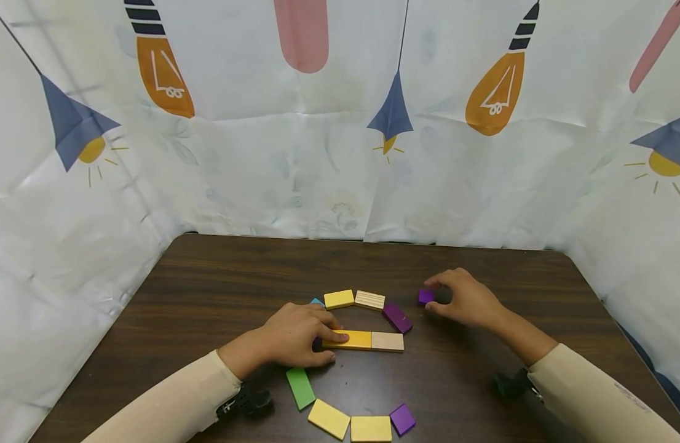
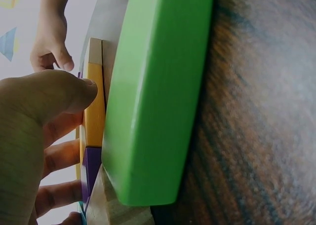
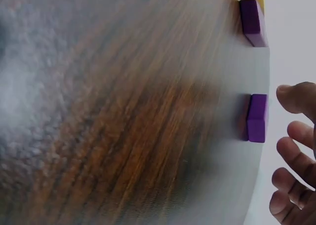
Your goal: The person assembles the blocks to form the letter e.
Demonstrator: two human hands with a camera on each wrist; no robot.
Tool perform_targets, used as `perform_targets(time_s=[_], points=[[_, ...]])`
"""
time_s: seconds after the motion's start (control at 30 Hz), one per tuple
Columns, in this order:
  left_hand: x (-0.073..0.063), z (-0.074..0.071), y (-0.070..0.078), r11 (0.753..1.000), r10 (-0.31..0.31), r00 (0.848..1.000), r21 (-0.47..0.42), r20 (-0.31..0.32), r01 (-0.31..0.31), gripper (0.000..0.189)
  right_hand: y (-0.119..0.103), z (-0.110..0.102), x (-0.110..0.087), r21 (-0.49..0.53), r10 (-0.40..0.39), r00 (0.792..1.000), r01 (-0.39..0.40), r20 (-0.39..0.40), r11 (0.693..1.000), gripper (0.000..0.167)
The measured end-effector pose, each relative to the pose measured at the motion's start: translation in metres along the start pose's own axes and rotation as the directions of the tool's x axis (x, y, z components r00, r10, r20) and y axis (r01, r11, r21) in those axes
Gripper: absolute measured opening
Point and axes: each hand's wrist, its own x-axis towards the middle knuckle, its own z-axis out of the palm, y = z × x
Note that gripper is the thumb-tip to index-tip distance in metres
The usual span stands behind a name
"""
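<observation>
My left hand [image 1: 298, 335] rests over the left end of a straight row of blocks. Its extended index finger touches the orange block [image 1: 359, 339], which meets a plain wooden block [image 1: 387, 342]. In the left wrist view, the thumb lies beside the orange block, and a purple block [image 2: 92, 168] partly shows beyond it. My right hand [image 1: 468, 298] is around a small purple block [image 1: 425, 297] at the right, thumb and fingers spread on either side. The right wrist view shows a gap between these fingers and the small purple block [image 3: 257, 118].
A curve of blocks surrounds the row: yellow [image 1: 339, 299], striped wooden [image 1: 369, 300] and dark purple [image 1: 397, 318] above; green [image 1: 300, 389], two yellow ones and a purple one [image 1: 403, 419] below. A blue block [image 1: 316, 302] is mostly hidden by the left hand. The brown table [image 1: 207, 277] meets a patterned curtain.
</observation>
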Motion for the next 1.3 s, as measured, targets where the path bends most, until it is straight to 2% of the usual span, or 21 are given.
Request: perform_targets(time_s=[0.27,0.73,1.03,1.3], points=[[0.000,0.000,0.000,1.000,0.001,1.000,-0.003,0.001,-0.001,0.040,0.007,0.008,0.006,-0.032,0.026,0.998,-0.024,0.059,0.999,0.044],[0.001,-0.001,0.001,1.000,-0.004,1.000,-0.001,0.010,0.004,0.040,0.005,0.011,0.007,-0.067,0.047,0.995,-0.041,0.085,0.997,0.036],[0.000,-0.001,0.001,1.000,-0.002,1.000,0.006,0.012,0.002,0.043,-0.005,0.008,-0.003,-0.044,0.001,0.999,0.001,0.052,0.999,0.035],[0.001,-0.001,0.001,1.000,-0.012,1.000,0.009,0.018,0.011,0.047,-0.019,0.002,-0.017,-0.018,-0.071,0.996,0.072,0.051,0.997,0.033]])
